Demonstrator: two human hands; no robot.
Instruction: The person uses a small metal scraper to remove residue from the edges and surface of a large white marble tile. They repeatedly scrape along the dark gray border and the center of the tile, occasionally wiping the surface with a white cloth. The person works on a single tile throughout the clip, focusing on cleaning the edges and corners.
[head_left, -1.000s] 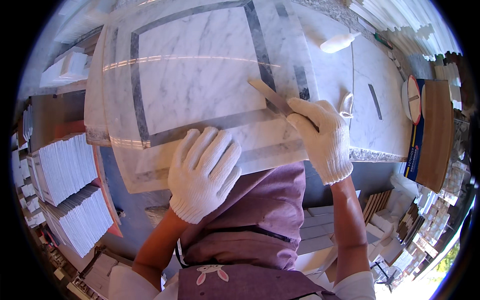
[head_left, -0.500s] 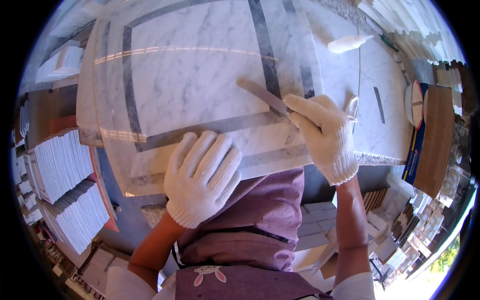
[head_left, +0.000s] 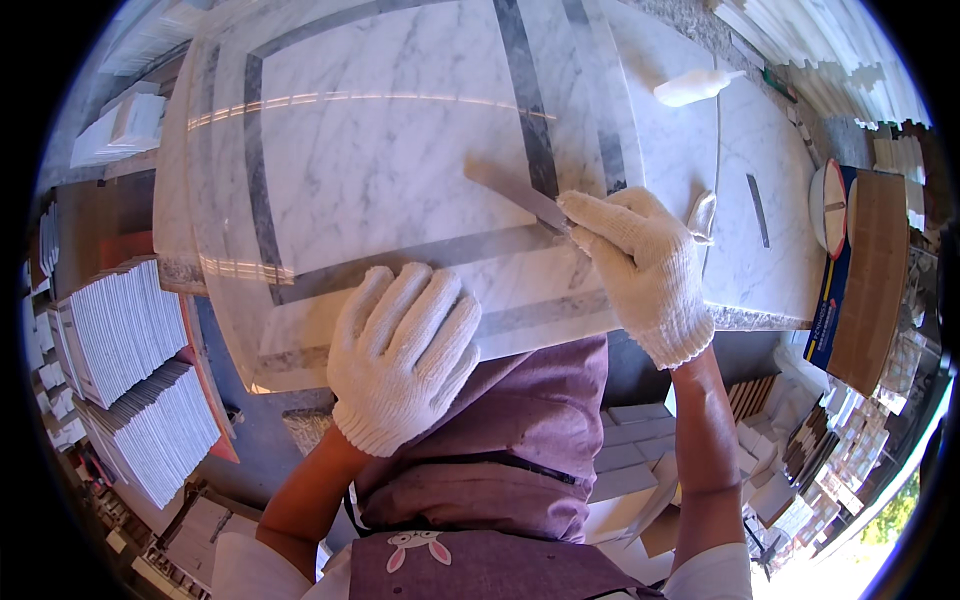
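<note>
On veined marble, left hand lies spread, right hand grips a narrow blade.

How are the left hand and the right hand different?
The left hand lies over the near edge of the marble-patterned slab without a tool; the right hand pinches a flat blade.
The left hand's fingers stretch out; the right hand's bend around the blade's near end.
The left hand's fingers point away from the body; the right hand's point leftward.
Both wear whitish knitted gloves.
</note>
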